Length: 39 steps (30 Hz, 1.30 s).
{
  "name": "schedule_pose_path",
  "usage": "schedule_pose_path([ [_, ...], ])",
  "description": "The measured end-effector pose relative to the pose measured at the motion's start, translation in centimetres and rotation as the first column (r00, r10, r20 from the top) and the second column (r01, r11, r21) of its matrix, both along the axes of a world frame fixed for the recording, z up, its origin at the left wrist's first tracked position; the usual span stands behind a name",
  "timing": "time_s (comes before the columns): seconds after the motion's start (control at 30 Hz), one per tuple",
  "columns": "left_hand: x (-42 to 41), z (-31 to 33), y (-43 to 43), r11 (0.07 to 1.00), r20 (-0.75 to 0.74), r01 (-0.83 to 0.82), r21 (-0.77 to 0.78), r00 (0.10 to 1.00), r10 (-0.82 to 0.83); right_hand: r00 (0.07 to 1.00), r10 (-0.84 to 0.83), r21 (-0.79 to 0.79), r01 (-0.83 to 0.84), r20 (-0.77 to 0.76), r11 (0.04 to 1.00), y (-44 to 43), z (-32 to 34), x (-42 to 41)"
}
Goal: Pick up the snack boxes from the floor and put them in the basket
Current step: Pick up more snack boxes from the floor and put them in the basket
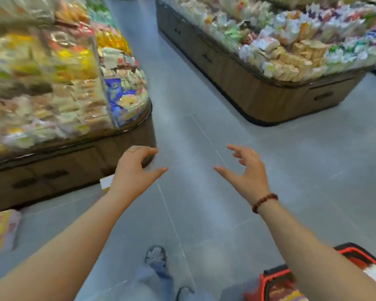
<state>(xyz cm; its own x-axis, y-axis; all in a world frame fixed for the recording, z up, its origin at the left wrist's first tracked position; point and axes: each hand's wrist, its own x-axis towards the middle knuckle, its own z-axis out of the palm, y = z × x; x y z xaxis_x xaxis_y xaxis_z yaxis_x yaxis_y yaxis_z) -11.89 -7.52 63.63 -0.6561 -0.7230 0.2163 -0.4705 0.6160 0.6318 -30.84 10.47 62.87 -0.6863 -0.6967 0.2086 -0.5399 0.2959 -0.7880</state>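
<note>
Both are empty, the left hand (135, 170) and right hand (245, 170) held out with fingers spread and half curled. What looks like a pale snack box (106, 181) lies by the display base (52, 161), well apart from the basket (274, 275). Probably light, stiff card — grip across its flat sides.

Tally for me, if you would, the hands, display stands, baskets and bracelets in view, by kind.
Hands: 2, left hand and right hand
Display stands: 2, left stand and right stand
Basket: 1
Bracelet: 1
Total: 6
</note>
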Motion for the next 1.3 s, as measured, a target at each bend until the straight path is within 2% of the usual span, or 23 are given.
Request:
schedule_pose_path([
  [0.2,11.4,-0.9,-3.3,0.946,0.035,-0.324,0.007,0.946,0.323,0.961,0.273,0.000,-0.274,0.037,0.962,-10.0,-0.6,5.4],
  [0.33,18.9,-1.6,-6.3,0.860,0.023,-0.509,0.028,0.861,0.509,0.902,0.431,0.005,-0.431,0.018,0.902,-16.2,-1.3,11.1],
  [0.5,28.7,-3.9,-10.9,0.741,0.023,-0.666,0.090,0.745,0.667,0.808,0.588,0.068,-0.588,0.011,0.806,-24.0,-2.7,18.8],
  [0.77,43.7,-7.0,-17.9,0.590,0.070,-0.772,0.238,0.619,0.782,0.739,0.657,0.132,-0.674,0.151,0.727,-34.7,-6.5,33.5],
  [1.03,53.1,-10.0,-24.5,0.376,0.161,-0.867,0.327,0.443,0.882,0.612,0.761,0.256,-0.787,0.215,0.561,-45.8,-9.6,43.0],
  [1.2,57.8,-14.0,-31.7,0.249,0.182,-0.908,0.338,0.323,0.929,0.513,0.814,0.308,-0.848,0.271,0.431,-56.9,-13.9,48.8],
  [1.3,60.6,-18.2,-36.6,0.136,0.258,-0.922,0.362,0.240,0.936,0.476,0.813,0.341,-0.866,0.334,0.367,-64.6,-17.8,52.8],
])
